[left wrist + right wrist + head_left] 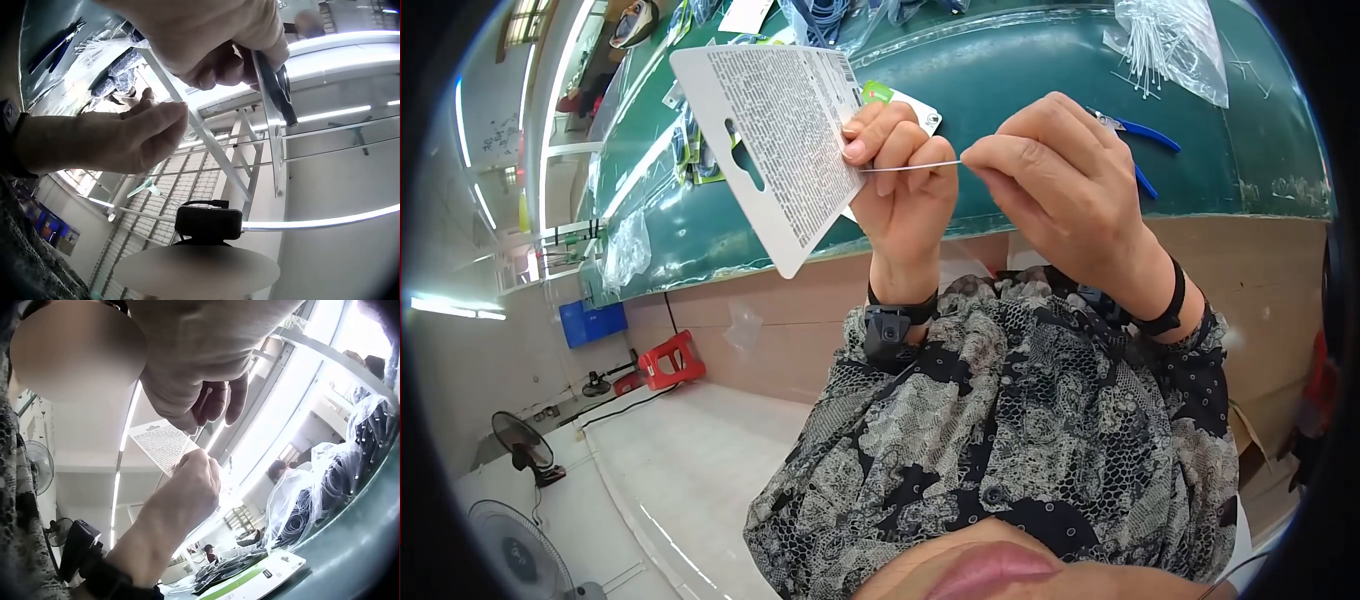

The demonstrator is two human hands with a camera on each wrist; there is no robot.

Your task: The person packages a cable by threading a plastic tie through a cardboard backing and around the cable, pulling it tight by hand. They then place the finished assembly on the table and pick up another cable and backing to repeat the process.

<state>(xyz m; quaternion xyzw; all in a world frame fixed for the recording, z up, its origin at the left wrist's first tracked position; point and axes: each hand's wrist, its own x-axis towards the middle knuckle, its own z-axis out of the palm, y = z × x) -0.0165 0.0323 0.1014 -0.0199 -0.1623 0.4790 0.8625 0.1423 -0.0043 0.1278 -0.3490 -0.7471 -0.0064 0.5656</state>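
My left hand [908, 195] grips a white packaging card [772, 125] by its edge, raised and tilted. Small print fills the side facing the head camera, and a hanging slot is cut through the card. In the left wrist view, a dark item [279, 90] lies against the other side of the card. A thin white cable tie [920, 166] runs from beside the left fingers to my right hand [1065, 180], whose thumb and forefinger pinch it. The tie's small head [208, 392] shows among the right fingers in the right wrist view.
Blue-handled cutters [1140, 135] lie on the green table [1020, 75] beyond the right hand. A clear bag of cable ties [1165, 45] sits at the far right. Bagged blue cables [820, 18] lie at the back, and a green-and-white card [259, 579] rests on the table.
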